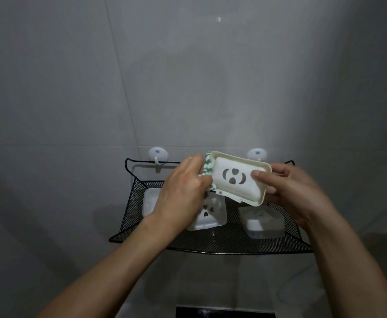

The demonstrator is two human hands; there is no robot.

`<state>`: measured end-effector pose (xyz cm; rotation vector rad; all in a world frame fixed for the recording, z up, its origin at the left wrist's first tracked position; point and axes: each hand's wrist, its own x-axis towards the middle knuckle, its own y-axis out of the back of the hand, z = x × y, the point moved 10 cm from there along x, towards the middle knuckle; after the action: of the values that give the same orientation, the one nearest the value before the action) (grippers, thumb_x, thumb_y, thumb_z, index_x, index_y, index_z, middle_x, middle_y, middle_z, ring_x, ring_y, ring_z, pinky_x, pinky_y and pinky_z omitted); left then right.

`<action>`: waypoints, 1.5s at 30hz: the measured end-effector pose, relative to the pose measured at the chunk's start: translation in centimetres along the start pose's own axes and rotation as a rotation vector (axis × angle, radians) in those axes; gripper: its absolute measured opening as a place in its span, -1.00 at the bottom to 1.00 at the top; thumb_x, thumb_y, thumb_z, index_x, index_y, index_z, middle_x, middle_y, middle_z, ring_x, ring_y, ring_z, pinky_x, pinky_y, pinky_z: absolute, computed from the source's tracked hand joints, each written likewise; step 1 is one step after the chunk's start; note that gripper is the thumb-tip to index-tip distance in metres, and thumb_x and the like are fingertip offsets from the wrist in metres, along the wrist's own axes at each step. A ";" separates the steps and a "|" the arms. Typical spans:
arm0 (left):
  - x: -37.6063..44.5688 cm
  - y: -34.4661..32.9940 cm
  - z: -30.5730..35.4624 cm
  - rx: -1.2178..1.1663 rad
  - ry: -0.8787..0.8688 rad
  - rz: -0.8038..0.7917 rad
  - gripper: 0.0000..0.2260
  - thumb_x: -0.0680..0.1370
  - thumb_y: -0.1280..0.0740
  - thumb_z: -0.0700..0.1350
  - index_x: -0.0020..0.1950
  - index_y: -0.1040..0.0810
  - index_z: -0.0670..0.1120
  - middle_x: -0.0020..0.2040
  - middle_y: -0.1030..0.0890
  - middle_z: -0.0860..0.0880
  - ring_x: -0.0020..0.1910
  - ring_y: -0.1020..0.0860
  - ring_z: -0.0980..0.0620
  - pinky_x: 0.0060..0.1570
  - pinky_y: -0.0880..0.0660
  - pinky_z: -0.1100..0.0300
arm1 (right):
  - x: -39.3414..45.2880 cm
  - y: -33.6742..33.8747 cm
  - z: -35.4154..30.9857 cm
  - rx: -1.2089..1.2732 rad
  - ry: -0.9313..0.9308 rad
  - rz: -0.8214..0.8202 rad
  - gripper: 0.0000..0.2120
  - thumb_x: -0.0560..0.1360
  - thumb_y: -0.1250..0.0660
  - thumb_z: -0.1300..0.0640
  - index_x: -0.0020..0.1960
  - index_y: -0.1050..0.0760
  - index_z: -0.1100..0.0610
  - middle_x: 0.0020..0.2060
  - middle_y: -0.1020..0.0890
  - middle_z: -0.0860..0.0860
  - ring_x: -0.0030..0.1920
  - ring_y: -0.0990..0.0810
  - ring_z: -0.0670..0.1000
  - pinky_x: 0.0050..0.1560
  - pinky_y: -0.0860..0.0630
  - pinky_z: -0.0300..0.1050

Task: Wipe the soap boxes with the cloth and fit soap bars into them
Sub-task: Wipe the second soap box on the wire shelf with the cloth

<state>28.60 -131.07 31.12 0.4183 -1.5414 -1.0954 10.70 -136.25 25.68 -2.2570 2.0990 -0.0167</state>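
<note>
My right hand (286, 191) holds a cream soap box (238, 180) tilted above the shelf, thumb on its inner floor, which has heart-shaped drain holes. Pressed against the box's left end is a green and white cloth (207, 167), bunched in my left hand (185, 191). Below, on the black mesh shelf (234, 244), lie another white box part with heart holes (207, 214), partly hidden by my left wrist, a translucent box (261, 222) at the right and a translucent lid or box (150, 200) at the left. No soap bar is clearly visible.
The shelf hangs on two white suction hooks (158, 154) (256, 154) fixed to a grey tiled wall (188, 76). A dark edge (224, 312) shows at the bottom of the view.
</note>
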 end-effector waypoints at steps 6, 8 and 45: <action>-0.2 -1.0 -0.3 -0.211 0.215 -0.036 -0.80 0.54 -0.32 -0.23 0.09 -0.67 -0.13 -0.04 -0.35 -0.02 -0.03 -0.46 -0.05 -0.07 -0.37 0.19 | 0.0 -1.3 0.0 0.030 0.155 0.087 -0.87 0.48 -0.43 0.33 -0.05 -0.54 0.16 -0.23 -0.73 -0.02 -0.23 -0.71 -0.07 -0.34 -0.56 -0.29; -0.1 -1.4 0.9 -0.244 0.220 -0.043 -0.80 0.55 -0.30 -0.22 0.11 -0.66 -0.13 0.00 -0.38 -0.06 0.01 -0.48 -0.08 0.01 -0.41 0.14 | 0.1 -1.8 0.0 0.067 0.178 0.102 -0.83 0.48 -0.41 0.38 -0.08 -0.49 0.15 -0.21 -0.71 0.00 -0.23 -0.69 -0.04 -0.35 -0.55 -0.28; 0.8 4.5 -1.7 -0.401 0.287 0.330 -0.82 0.54 -0.38 -0.18 0.11 -0.67 -0.07 -0.08 -0.48 -0.01 -0.13 -0.43 0.18 -0.08 -0.35 0.46 | -0.6 0.5 1.0 0.158 0.109 0.127 -0.72 0.54 -0.38 0.23 0.25 -0.54 0.21 -0.04 -0.72 0.07 -0.03 -0.69 0.14 -0.12 -0.58 0.08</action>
<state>31.23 -130.12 35.14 0.0380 -1.0593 -1.0031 10.25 -135.65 24.65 -2.0742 2.2037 -0.2947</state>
